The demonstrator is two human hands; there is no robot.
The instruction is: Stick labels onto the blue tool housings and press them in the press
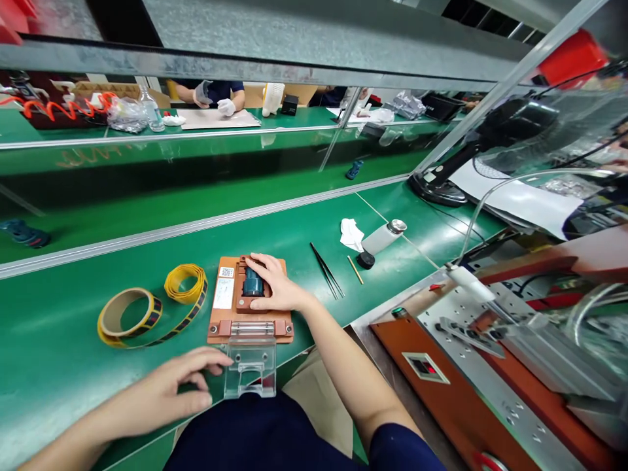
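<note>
Spread wide, the right hand (275, 288) straddles the teal cylindrical part (253, 285); whether it grips that part I cannot tell. Its forearm slants in from the near right, palm turned down, while the left hand (179, 386), loose with fingers parted, hovers at the near left of the brown jig plate (215, 324), index fingertip at the edge of the clear flap (267, 369) jutting from the plate's near side. Left of the jig plate lies a twice-coiled strip of yellow-edged tape (154, 313). Beyond it to the right is a white metal-capped bottle (379, 241). Set into the jig plate's block (240, 288), the part has its long axis running near to far, away from the body; it lies between thumb and fingers, thumb by its near end. Right of the jig plate rest black tweezers (324, 266), a round black cap (366, 260) and a thin yellow stick (355, 269)
</note>
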